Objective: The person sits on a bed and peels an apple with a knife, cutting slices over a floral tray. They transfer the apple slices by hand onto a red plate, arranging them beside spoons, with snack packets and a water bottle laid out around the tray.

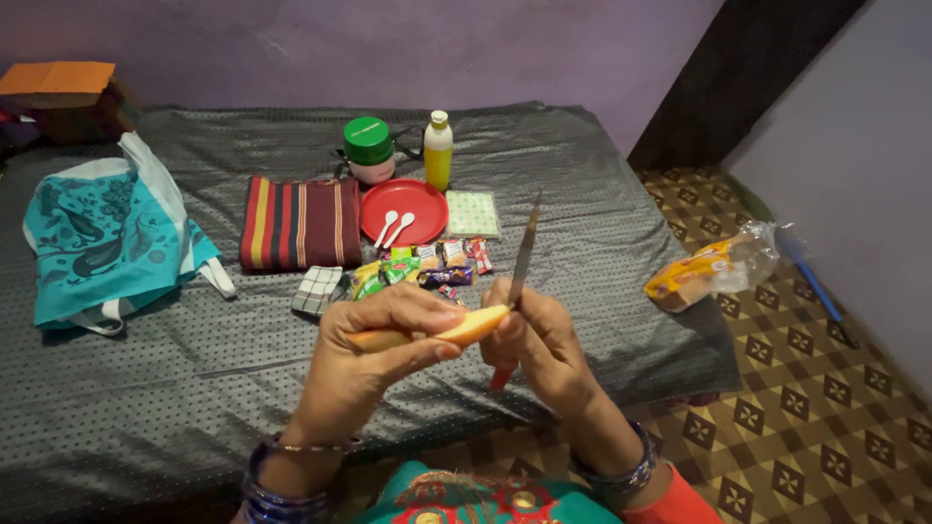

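Observation:
My left hand (374, 354) grips a wedge of apple (464, 330), its pale flesh facing up. My right hand (544, 349) holds a knife (522, 260) with a red handle, its blade pointing up and away, close against the wedge's right end. Both hands hover above the near edge of a grey dotted mat (194, 378). Beyond them lies a cluster of small snack packets (427, 264). Bangles circle both wrists.
On the mat lie a red plate (422, 199) with two white spoons, a green-lidded jar (370, 148), a yellow bottle (438, 150), a striped cloth (301, 222), a checked cloth (317, 289), a green napkin (473, 213) and a teal bag (102, 238). A bagged loaf (714, 267) rests at the mat's right edge.

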A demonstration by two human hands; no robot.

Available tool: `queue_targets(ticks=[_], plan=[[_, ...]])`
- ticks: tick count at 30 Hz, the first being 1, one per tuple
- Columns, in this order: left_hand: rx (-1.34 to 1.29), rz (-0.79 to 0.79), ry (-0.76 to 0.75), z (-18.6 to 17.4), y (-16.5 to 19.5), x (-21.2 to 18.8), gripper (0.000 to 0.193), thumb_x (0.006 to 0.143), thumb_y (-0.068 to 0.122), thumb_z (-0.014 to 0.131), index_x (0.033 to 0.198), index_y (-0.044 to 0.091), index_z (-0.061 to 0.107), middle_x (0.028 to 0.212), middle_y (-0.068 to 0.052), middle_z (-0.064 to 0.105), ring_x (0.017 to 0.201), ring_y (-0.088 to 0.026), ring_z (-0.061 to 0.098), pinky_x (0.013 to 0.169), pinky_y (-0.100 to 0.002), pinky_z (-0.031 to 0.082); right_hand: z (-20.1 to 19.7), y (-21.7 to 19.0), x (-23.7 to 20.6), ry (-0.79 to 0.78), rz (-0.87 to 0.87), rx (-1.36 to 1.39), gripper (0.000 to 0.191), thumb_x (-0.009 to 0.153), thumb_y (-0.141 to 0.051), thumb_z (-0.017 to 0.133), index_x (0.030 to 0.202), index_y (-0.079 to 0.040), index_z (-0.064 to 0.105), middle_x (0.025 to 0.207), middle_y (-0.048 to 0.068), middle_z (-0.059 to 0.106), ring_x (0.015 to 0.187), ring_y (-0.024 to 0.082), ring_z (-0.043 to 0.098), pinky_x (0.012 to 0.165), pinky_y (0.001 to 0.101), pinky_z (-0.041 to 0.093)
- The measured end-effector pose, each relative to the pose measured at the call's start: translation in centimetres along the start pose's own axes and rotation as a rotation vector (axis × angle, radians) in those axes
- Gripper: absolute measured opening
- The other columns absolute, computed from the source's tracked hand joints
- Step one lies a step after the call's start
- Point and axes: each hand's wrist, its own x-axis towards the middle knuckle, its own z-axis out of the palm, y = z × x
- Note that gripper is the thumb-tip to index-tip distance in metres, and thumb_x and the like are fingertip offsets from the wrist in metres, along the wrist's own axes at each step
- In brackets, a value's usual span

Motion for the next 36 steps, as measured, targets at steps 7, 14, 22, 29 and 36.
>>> queue_targets(ticks=[7,14,22,29,36], plan=[[0.042,0.079,0.073,1.2,0.2,-1.6,0.022,0.081,-0.015,0.077,0.097,0.000,0.077,0.111,-0.014,0.072,0.102,-0.018,0.072,0.090,-0.030,0.064,1.2,-0.1,-0.6,0.044,-0.044,-0.128,0.043,0.114,-0.041,0.043,0.092,-0.005,0.050,0.076,-0.001,0.046,0.062,0.006,0.045,0.051,0.0210,0.041],[0.071,0.153,0.094,2.2,0.1,-2.2,0.020,0.084,-0.013,0.076,0.099,0.000,0.076,0.113,-0.014,0.071,0.106,-0.018,0.072,0.092,-0.030,0.065,1.2,0.3,-1.1,0.128,-0.185,-0.426,0.050,0.117,-0.042,0.039,0.086,-0.005,0.054,0.071,-0.001,0.051,0.061,0.006,0.049,0.055,0.0224,0.041],[0.084,0.202,0.103,2.6,-0.1,-2.1,0.020,0.085,-0.013,0.076,0.102,-0.001,0.075,0.113,-0.014,0.072,0.106,-0.017,0.071,0.094,-0.030,0.064,1.5,0.8,-1.4,0.227,-0.143,-0.545,0.050,0.115,-0.042,0.039,0.088,-0.005,0.060,0.071,-0.001,0.057,0.057,0.004,0.055,0.050,0.0208,0.045],[0.029,0.199,0.170,3.0,-0.5,-2.3,0.019,0.086,-0.013,0.076,0.101,-0.002,0.075,0.113,-0.014,0.071,0.104,-0.016,0.071,0.094,-0.028,0.062,2.0,0.5,-1.0,0.216,-0.162,-0.624,0.038,0.110,-0.036,0.050,0.100,-0.002,0.065,0.072,-0.002,0.063,0.055,0.004,0.056,0.050,0.0211,0.046],[0.082,0.226,0.222,3.6,-0.3,-2.6,0.018,0.087,-0.014,0.075,0.101,-0.003,0.074,0.113,-0.013,0.072,0.102,-0.015,0.070,0.091,-0.026,0.061,2.5,0.9,-0.9,0.278,-0.150,-0.649,0.037,0.110,-0.033,0.050,0.098,-0.002,0.066,0.062,-0.003,0.054,0.053,0.005,0.048,0.049,0.0244,0.039]])
